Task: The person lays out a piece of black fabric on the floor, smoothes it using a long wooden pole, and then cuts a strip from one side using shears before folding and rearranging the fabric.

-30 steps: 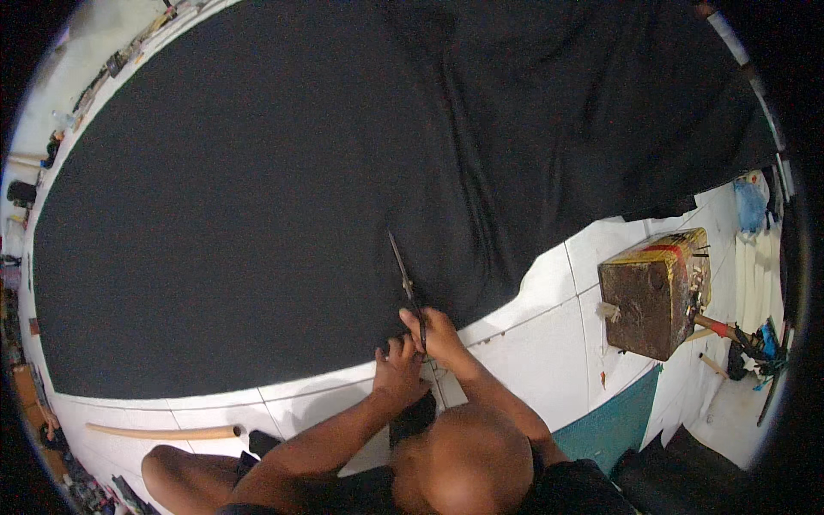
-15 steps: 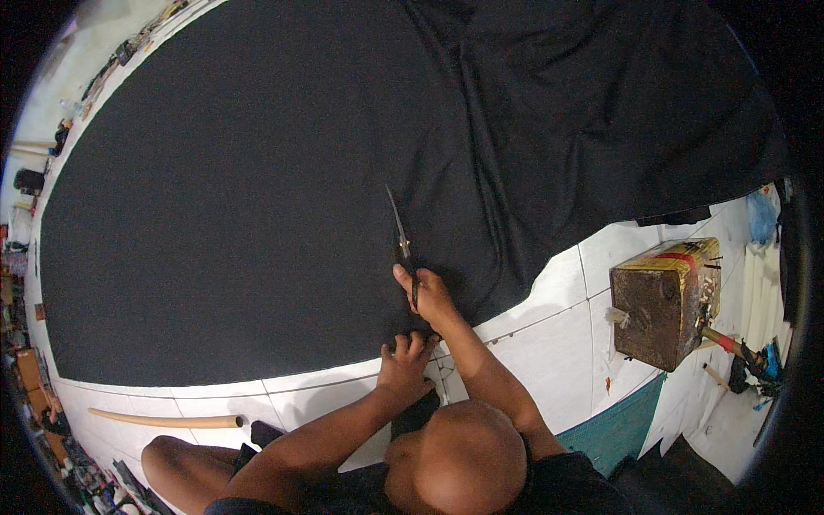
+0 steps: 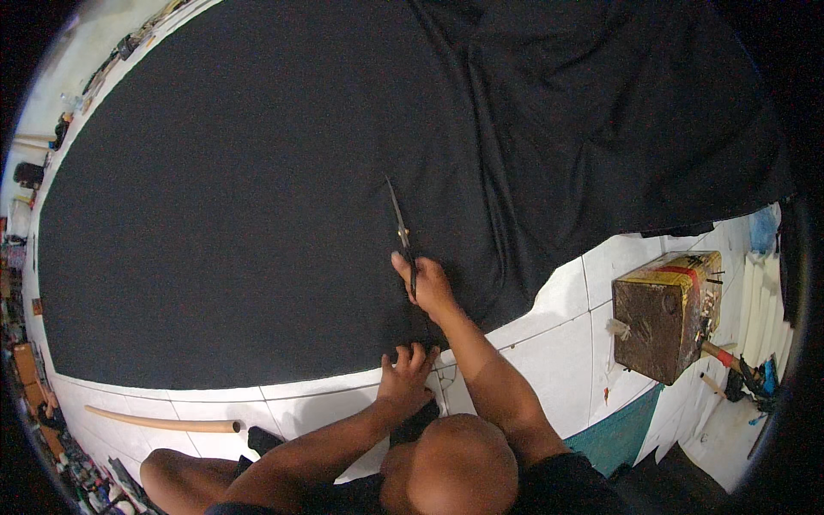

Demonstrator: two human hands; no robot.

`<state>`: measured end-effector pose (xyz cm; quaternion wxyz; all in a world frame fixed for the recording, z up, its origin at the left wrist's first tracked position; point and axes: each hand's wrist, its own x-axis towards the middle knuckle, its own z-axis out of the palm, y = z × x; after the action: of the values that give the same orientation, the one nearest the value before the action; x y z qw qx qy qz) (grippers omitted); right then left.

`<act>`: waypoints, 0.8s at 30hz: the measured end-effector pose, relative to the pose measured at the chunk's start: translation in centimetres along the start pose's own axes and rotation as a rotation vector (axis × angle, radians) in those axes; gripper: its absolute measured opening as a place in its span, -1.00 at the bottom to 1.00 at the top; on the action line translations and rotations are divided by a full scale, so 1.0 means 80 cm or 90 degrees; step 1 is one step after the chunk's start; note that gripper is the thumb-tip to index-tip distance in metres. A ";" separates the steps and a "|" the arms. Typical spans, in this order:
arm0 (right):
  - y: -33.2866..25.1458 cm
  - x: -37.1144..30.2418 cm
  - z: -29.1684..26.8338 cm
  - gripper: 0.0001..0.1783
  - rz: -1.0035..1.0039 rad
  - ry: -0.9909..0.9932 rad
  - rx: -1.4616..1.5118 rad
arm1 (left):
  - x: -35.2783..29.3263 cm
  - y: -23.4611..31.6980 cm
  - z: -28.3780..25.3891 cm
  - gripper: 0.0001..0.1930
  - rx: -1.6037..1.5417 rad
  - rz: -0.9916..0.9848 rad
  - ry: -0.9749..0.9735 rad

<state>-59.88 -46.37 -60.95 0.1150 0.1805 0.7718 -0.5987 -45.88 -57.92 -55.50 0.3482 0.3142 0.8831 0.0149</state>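
A large sheet of black cloth (image 3: 215, 215) lies spread over the white tiled floor, smooth on the left and rumpled on the right. My right hand (image 3: 427, 287) is closed round the dark handles of a pair of scissors (image 3: 402, 227). Their metal blades point away from me over the cloth and look nearly together; whether cloth lies between them I cannot tell. Closer to me, my left hand (image 3: 406, 378) rests at the cloth's near edge, its fingers apart with the tips on the fabric. A thin dark line in the cloth runs between the two hands.
A brown cardboard tube (image 3: 163, 420) lies on the floor at the left. To the right stands a worn box-shaped block (image 3: 657, 322), with a teal mat (image 3: 622, 433) nearer me. My bent knee (image 3: 463, 468) is just below my hands. Assorted clutter lines the far left side.
My right hand and the scissors have moved a little farther forward over the cloth, away from my left hand. The left hand stays at the cloth's edge. The whole view has shifted slightly.
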 end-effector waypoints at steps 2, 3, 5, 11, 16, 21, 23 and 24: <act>-0.019 0.031 0.009 -0.31 0.034 0.009 -0.040 | -0.002 -0.003 0.003 -0.03 -0.007 -0.004 -0.023; -0.022 0.045 0.011 -0.31 0.032 0.011 -0.038 | -0.003 -0.003 0.010 -0.03 -0.012 0.005 0.001; -0.020 0.069 0.010 -0.30 0.039 0.049 -0.070 | 0.000 -0.001 0.007 -0.04 -0.013 0.019 0.028; -0.027 0.060 0.011 -0.38 0.085 -0.019 0.106 | -0.004 -0.004 0.000 -0.07 -0.020 0.019 0.011; -0.042 0.057 0.014 -0.38 0.081 -0.016 0.055 | -0.003 -0.004 0.009 -0.09 -0.034 0.009 0.034; -0.079 0.115 0.012 -0.31 0.049 -0.017 0.006 | -0.001 -0.003 0.029 -0.10 0.037 0.011 0.071; -0.100 0.154 0.017 -0.30 0.081 -0.037 -0.025 | -0.001 0.000 0.036 -0.10 0.039 0.013 0.069; -0.111 0.164 0.022 -0.30 0.079 -0.042 -0.023 | -0.002 0.000 0.040 -0.10 0.064 0.002 0.089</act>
<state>-75.59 -48.17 -58.76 0.1807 0.2061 0.7655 -0.5821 -43.80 -58.60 -57.79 0.2696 0.3307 0.9044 -0.0069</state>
